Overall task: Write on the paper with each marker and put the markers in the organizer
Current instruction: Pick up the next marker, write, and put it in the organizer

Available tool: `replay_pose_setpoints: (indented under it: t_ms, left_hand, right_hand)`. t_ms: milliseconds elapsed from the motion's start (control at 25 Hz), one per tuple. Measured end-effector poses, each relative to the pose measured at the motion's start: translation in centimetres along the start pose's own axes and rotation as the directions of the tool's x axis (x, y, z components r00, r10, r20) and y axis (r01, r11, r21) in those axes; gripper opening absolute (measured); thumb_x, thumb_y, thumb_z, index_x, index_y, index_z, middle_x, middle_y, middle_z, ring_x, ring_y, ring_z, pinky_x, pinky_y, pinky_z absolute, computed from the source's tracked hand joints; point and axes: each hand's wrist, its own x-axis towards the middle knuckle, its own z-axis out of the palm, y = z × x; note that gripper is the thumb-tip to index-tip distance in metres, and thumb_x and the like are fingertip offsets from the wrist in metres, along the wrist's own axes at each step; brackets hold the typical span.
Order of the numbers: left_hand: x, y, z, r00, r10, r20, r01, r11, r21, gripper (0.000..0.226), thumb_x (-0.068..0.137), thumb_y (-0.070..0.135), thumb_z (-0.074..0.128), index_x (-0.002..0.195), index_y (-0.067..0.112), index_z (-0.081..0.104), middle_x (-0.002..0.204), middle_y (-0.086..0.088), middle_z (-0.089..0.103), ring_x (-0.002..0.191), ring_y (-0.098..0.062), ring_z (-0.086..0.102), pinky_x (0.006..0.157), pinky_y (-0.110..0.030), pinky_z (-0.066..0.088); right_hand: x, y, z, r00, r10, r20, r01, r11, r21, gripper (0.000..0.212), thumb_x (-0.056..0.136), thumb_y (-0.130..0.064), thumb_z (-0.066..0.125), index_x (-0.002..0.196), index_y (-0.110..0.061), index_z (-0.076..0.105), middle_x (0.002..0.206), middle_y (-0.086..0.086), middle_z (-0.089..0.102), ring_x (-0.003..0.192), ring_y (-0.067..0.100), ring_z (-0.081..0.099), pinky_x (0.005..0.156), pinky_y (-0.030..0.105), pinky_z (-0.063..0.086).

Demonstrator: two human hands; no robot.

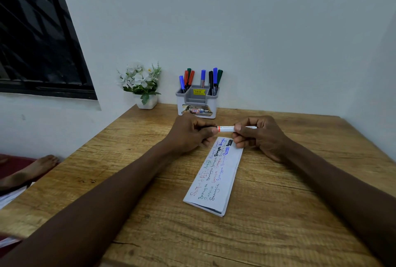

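A: Item in hand?

B: One white-barrelled marker (227, 128) with an orange-red band. It is held level above the far end of the folded paper (214, 177), clear of the sheet.

A: Hands?

B: The left hand (190, 132) curls round the marker's left end and hides it, so cap on or off cannot be told. The right hand (258, 137) pinches the barrel between thumb and fingers. Both forearms reach forward over the wooden table (300, 213), knuckles up. The hands are near each other, with the marker bridging them.

A: Progress?

B: The paper carries several rows of writing in red, green, blue and black along nearly its whole length. The grey organizer (198, 103) stands at the back of the table by the wall, just beyond the hands. The stored markers (215, 78) stand upright in its left, middle and right compartments, with blue, red, green and black caps. No loose marker shows on the table.

Judgement: late stage; this looks like the last marker out. Left to do: write with it or cap it, then stand it in the organizer.

A: Surroundings?

B: Potted white flowers (143, 83) left of the organizer, a dark window (38, 41) on the left wall, and a bare foot (32, 170) beyond the table's left edge.
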Motion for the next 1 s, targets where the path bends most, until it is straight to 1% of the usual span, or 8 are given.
replay_pose_setpoints:
  t_ms: [80, 360, 440, 520, 600, 720, 880, 1000]
  left_hand:
    - [0.0, 0.3, -0.1, 1.000, 0.021, -0.016, -0.020, 0.998, 0.064, 0.022, 0.092, 0.013, 0.075, 0.113, 0.007, 0.077, 0.068, 0.006, 0.076, 0.061, -0.011, 0.074, 0.064, -0.020, 0.059]
    - [-0.1, 0.4, 1.5, 0.999, 0.003, -0.032, -0.002, 1.000, 0.028, 0.023, 0.092, 0.009, 0.074, 0.114, 0.003, 0.076, 0.077, -0.012, 0.078, 0.062, -0.022, 0.075, 0.069, -0.035, 0.065]
    - [0.3, 0.4, 1.1, 0.998, -0.005, -0.056, 0.000, 0.996, -0.085, 0.026, 0.091, 0.010, 0.075, 0.115, 0.002, 0.075, 0.080, -0.014, 0.078, 0.067, -0.025, 0.076, 0.071, -0.038, 0.065]
    - [0.6, 0.5, 1.1, 0.992, -0.096, -0.084, 0.068, 0.957, -0.282, 0.033, 0.087, 0.009, 0.079, 0.119, 0.002, 0.073, 0.088, -0.017, 0.078, 0.073, -0.026, 0.076, 0.076, -0.038, 0.065]
    - [0.5, 0.7, 1.4, 0.970, -0.223, -0.093, 0.150, 0.855, -0.496, 0.039, 0.083, 0.008, 0.082, 0.120, 0.003, 0.071, 0.097, -0.016, 0.078, 0.081, -0.024, 0.075, 0.080, -0.037, 0.064]
    - [0.6, 0.9, 1.1, 0.931, -0.346, -0.115, 0.164, 0.678, -0.717, 0.030, 0.082, 0.008, 0.082, 0.110, 0.001, 0.074, 0.098, -0.014, 0.078, 0.086, -0.020, 0.074, 0.079, -0.034, 0.064]
    - [1.4, 1.5, -0.6, 0.891, -0.404, -0.208, 0.084, 0.596, -0.799, 0.014, 0.089, 0.005, 0.075, 0.102, 0.001, 0.071, 0.097, -0.019, 0.078, 0.084, -0.021, 0.076, 0.084, -0.038, 0.064]
    - [2.7, 1.5, -2.3, 0.848, -0.385, -0.363, -0.022, 0.660, -0.751, 0.012, 0.092, 0.003, 0.071, 0.103, -0.001, 0.071, 0.097, -0.022, 0.076, 0.082, -0.023, 0.076, 0.080, -0.036, 0.065]
  right_hand:
    - [0.1, 0.2, 0.0, 1.000, -0.020, 0.012, 0.020, 0.999, -0.048, 0.022, 0.091, -0.005, 0.069, 0.102, 0.014, 0.068, 0.083, 0.022, 0.072, 0.059, 0.017, 0.069, 0.056, 0.026, 0.059]
    - [0.3, 0.4, -0.2, 0.999, -0.052, 0.017, 0.053, 0.995, -0.088, 0.023, 0.095, -0.010, 0.066, 0.095, 0.013, 0.067, 0.071, 0.018, 0.067, 0.048, 0.014, 0.061, 0.046, 0.024, 0.054]
    - [0.5, 0.5, -0.1, 0.998, -0.052, -0.023, 0.052, 0.998, -0.029, 0.026, 0.094, -0.012, 0.068, 0.097, 0.014, 0.067, 0.074, 0.019, 0.068, 0.051, 0.017, 0.063, 0.049, 0.025, 0.055]
    - [0.7, 0.5, -0.1, 0.998, -0.055, -0.035, 0.056, 0.998, 0.024, 0.025, 0.093, -0.012, 0.069, 0.100, 0.012, 0.068, 0.080, 0.021, 0.070, 0.061, 0.021, 0.067, 0.056, 0.030, 0.059]
    - [0.8, 0.7, -0.2, 0.998, -0.062, -0.023, 0.063, 0.997, 0.048, 0.021, 0.092, -0.010, 0.071, 0.104, 0.007, 0.072, 0.089, 0.024, 0.073, 0.072, 0.025, 0.070, 0.063, 0.035, 0.063]
    - [0.8, 0.8, -0.3, 0.998, -0.063, -0.010, 0.064, 0.996, 0.066, 0.028, 0.087, -0.007, 0.074, 0.114, 0.001, 0.071, 0.099, 0.025, 0.075, 0.084, 0.030, 0.073, 0.068, 0.039, 0.064]
    - [1.1, 0.9, -0.3, 0.997, -0.061, -0.055, 0.067, 0.990, 0.122, 0.032, 0.087, 0.000, 0.073, 0.119, 0.001, 0.068, 0.105, 0.027, 0.075, 0.089, 0.030, 0.074, 0.074, 0.042, 0.065]
    - [1.2, 1.1, -0.6, 0.995, -0.063, -0.073, 0.070, 0.993, 0.096, 0.029, 0.088, -0.003, 0.074, 0.115, 0.002, 0.069, 0.101, 0.025, 0.076, 0.091, 0.032, 0.074, 0.078, 0.042, 0.064]
